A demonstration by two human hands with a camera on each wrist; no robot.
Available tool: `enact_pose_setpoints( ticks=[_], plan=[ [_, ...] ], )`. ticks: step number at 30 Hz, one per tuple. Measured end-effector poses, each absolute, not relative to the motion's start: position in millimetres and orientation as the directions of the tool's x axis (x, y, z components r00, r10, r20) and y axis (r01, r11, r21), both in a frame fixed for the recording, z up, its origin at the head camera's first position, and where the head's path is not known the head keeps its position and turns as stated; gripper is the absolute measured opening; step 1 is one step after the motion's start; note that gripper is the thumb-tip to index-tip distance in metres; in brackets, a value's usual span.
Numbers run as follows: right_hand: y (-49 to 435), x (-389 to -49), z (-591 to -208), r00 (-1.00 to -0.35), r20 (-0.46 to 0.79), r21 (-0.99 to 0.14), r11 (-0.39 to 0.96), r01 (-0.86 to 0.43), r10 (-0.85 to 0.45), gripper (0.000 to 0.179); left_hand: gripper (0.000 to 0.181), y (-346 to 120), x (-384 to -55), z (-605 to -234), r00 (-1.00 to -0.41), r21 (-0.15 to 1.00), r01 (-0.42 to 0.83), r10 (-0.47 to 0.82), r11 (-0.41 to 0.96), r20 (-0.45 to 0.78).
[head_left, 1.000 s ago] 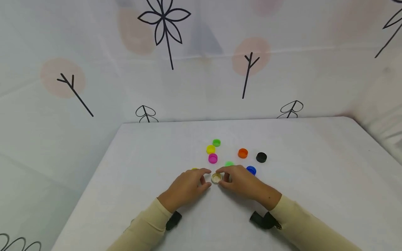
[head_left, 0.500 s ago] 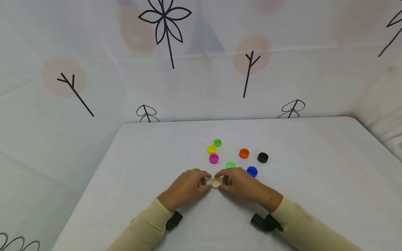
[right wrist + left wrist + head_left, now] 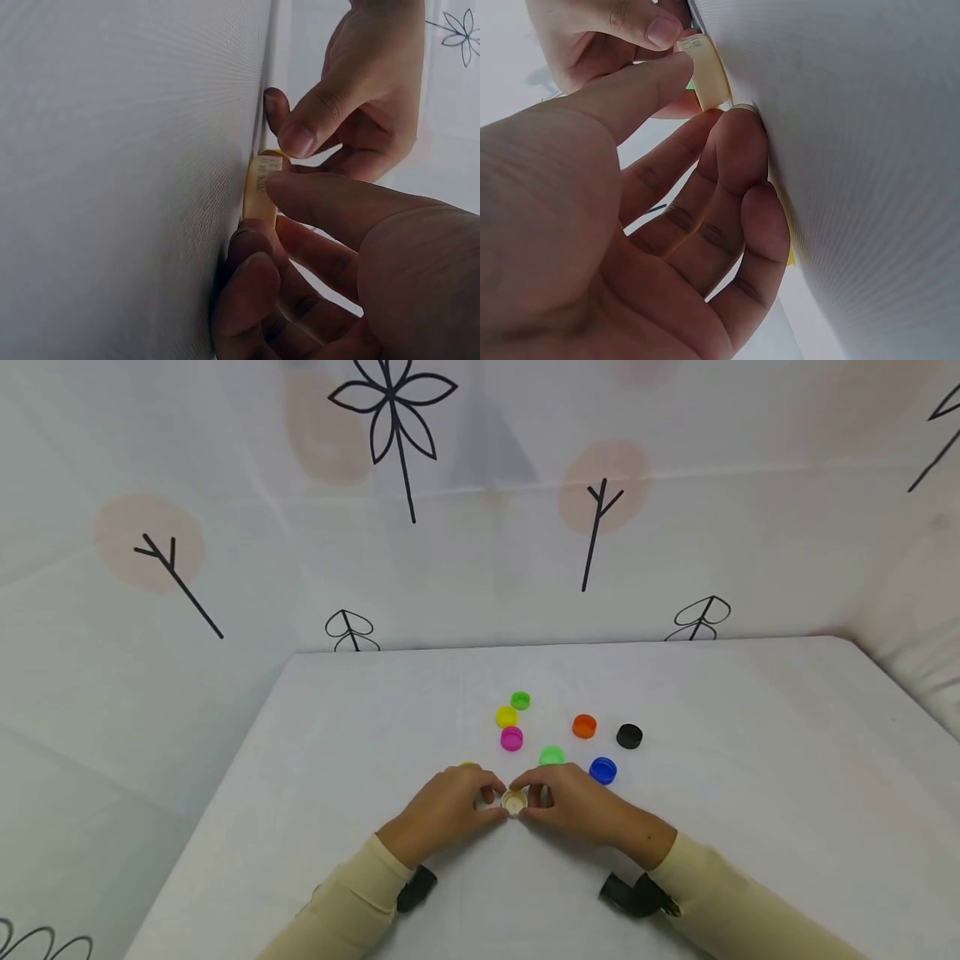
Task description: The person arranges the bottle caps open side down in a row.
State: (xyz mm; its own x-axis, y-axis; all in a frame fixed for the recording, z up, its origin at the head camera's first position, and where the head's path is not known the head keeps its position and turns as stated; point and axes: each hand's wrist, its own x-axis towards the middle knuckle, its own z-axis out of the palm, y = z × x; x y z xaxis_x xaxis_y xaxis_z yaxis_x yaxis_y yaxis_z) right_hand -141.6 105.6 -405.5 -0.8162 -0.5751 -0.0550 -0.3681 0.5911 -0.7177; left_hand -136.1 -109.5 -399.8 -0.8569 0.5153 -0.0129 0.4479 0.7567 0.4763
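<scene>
Nearest me, my left hand (image 3: 442, 806) and right hand (image 3: 577, 802) meet from either side of a cream bottle cap (image 3: 514, 802), each pinching its rim between thumb and fingers. The cap sits low over the bench (image 3: 360, 718); I can't tell whether it touches. It faces open side up, a shallow cup with a pale floor, with print on its side wall.

Just beyond the left hand a yellow cap (image 3: 468, 764) is mostly hidden. Just beyond the right hand lie a light green cap (image 3: 552, 755) and a blue cap (image 3: 603, 770), the latter hollow side up.

Farther past the gap between the hands are a magenta cap (image 3: 512, 739) and a second yellow cap (image 3: 506, 717); farther past the right hand, an orange cap (image 3: 584, 727) and a black cap (image 3: 629, 737). A small green cap (image 3: 521, 700) lies farthest.

I judge it early: one cap in hand, eight loose, none visibly nested.
</scene>
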Motion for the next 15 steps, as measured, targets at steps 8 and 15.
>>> enact_pose_setpoints(
  ticks=[8, 15],
  plan=[
    [104.2, -140.6, -405.8, -0.809, -0.038, -0.707, 0.588, -0.393, -0.586, 0.030, 0.025, -109.7, -136.4, -399.9, -0.850, 0.467, 0.466, 0.527, 0.751, 0.000],
    [104.1, -140.4, -405.0, -0.797, -0.022, -0.703, 0.576, -0.416, -0.603, 0.029, 0.028, -109.6, -135.5, -399.1, -0.852, 0.465, 0.459, 0.523, 0.757, -0.011]
  ],
)
